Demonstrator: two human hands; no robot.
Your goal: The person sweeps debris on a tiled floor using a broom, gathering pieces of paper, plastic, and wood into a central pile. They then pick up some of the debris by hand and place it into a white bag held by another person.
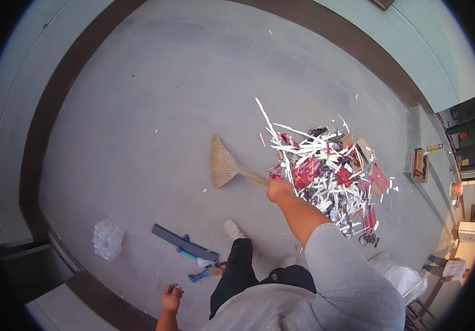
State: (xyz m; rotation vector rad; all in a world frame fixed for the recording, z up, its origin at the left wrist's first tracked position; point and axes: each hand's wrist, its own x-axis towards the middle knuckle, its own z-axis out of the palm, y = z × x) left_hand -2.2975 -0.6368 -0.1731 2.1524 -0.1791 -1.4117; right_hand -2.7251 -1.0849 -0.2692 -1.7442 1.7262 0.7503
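My right hand [279, 190] grips the handle of a straw broom [224, 163], with the arm stretched forward. The broom's fanned bristles point left over the grey floor. Right beside that hand lies a heap of waste [326, 171]: white strips, crumpled red packaging, dark scraps and cardboard pieces. My left hand [171, 298] hangs low at the front left, its fingers curled in. A small pale spot shows at its fingertips, too small to make out. Near it on the floor lie a long dark bar [185, 243] and a blue tool [199, 275].
A clear plastic bag [108, 240] lies at the left. A large white sack [400, 277] stands behind my right side. Along the right wall are a cardboard box [419, 166] and an orange container [456, 189]. Another person [447, 267] stands at the far right.
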